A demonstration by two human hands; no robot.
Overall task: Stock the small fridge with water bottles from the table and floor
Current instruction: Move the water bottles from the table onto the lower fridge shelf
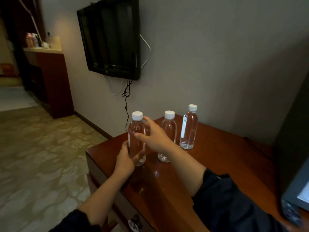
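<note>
Three clear water bottles with white caps stand on the dark red wooden table (217,158). My left hand (125,159) wraps the lower part of the nearest bottle (136,131) at the table's left corner. My right hand (154,136) is at that bottle's upper right side, thumb across its front and fingers spread behind it. The middle bottle (168,124) stands just behind my right hand, partly hidden by it. The far bottle (189,128) carries a white label strip and stands apart to the right. No fridge is in view.
A black TV (112,37) hangs on the wall above, with cables dangling down to the table's back corner. A grey device (296,198) sits at the table's right edge beside a tall dark box. Patterned floor lies to the left, with a wooden cabinet (53,81) further back.
</note>
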